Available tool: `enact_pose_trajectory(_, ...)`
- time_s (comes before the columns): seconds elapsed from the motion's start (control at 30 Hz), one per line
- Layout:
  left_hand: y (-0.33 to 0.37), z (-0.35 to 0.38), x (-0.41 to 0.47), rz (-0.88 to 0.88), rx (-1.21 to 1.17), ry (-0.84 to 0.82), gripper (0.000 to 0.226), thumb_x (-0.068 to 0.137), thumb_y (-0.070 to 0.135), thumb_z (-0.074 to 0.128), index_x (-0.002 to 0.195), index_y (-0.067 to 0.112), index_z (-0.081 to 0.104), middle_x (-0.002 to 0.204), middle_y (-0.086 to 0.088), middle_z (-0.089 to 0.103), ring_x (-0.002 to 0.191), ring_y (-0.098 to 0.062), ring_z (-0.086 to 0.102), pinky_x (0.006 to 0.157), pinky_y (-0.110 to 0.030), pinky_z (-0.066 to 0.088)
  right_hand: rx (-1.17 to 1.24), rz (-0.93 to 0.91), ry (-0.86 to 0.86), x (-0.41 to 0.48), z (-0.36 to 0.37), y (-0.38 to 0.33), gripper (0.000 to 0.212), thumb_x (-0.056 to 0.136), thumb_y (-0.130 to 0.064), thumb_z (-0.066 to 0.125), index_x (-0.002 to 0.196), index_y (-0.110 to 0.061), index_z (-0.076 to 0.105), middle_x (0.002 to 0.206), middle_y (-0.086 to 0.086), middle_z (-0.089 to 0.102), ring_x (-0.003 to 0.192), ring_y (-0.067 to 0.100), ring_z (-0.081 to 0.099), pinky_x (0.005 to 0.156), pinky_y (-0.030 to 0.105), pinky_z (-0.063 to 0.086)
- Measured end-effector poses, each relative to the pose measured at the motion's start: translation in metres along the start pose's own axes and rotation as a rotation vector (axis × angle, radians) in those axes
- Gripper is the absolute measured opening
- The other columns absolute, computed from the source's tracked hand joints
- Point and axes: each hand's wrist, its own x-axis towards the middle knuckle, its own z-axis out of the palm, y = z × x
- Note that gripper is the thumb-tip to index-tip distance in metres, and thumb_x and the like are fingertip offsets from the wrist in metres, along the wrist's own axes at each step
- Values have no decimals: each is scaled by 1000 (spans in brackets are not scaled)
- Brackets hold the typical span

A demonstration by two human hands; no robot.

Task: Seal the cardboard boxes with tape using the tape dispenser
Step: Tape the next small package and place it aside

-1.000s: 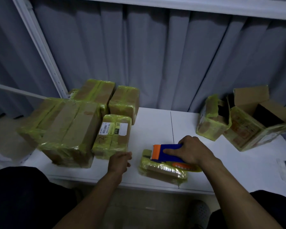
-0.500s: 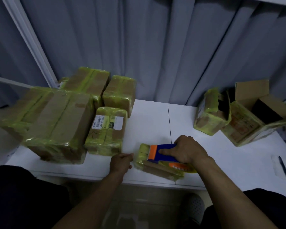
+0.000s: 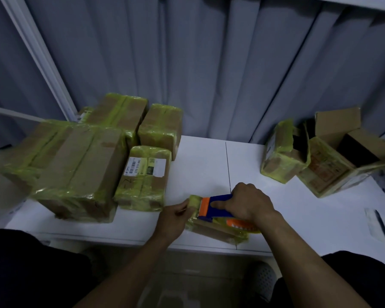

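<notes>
A small flat cardboard box (image 3: 213, 231) wrapped in yellow-green tape lies near the front edge of the white table (image 3: 200, 165). On top of it sits a blue and orange tape dispenser (image 3: 216, 206), gripped by my right hand (image 3: 250, 201) with the index finger along its side. My left hand (image 3: 175, 216) holds the box's left end, fingers curled on its edge. Part of the box is hidden under the dispenser and my right hand.
Several taped boxes (image 3: 80, 170) are stacked at the left, one with a white label (image 3: 145, 166). At the right stand a taped box (image 3: 282, 152) and an open box (image 3: 345, 152). A pen (image 3: 381, 223) lies on paper at the far right. Grey curtains hang behind.
My left hand has moved right from the table's edge and taken hold of the small box's left end. My right hand stays on the dispenser atop the box.
</notes>
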Motion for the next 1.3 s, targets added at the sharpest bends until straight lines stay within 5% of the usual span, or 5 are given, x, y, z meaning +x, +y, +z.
enact_pose_trajectory(0.23,-5,0,9,7,116,24,40,95,26,67,134,18,61,122,10,68,107,5,61,89,-11,47,150,-50,-228,1,-17,13,56,77,-67,74,97,-15,69,90,1,73,82,18,72,72,28,56)
enact_pose_trajectory(0.47,-2,-11,11,37,168,126,29,98,38,59,125,30,69,118,6,71,112,-10,64,98,-36,52,487,-79,-37,-15,0,11,56,72,-77,73,90,-24,70,82,-7,74,72,7,70,59,20,51)
enact_pose_trajectory(0.57,-4,-8,5,39,109,126,33,91,44,68,123,36,68,112,14,72,101,-1,65,87,-22,53,572,-78,-33,-17,6,10,51,73,-73,76,92,-26,72,83,-9,75,74,7,72,61,19,54)
enact_pose_trajectory(1.2,-7,1,-3,-7,186,268,57,85,53,71,135,30,60,129,13,62,120,-10,57,102,-33,48,421,-5,-27,-33,3,49,58,73,-70,78,96,-18,71,88,-3,73,79,10,69,58,19,48)
enact_pose_trajectory(1.3,-12,1,-8,314,480,280,44,97,41,60,138,26,59,140,8,56,132,-13,48,110,-34,42,432,5,-67,-29,2,49,59,73,-69,79,99,-18,70,92,-3,73,82,11,69,59,19,47)
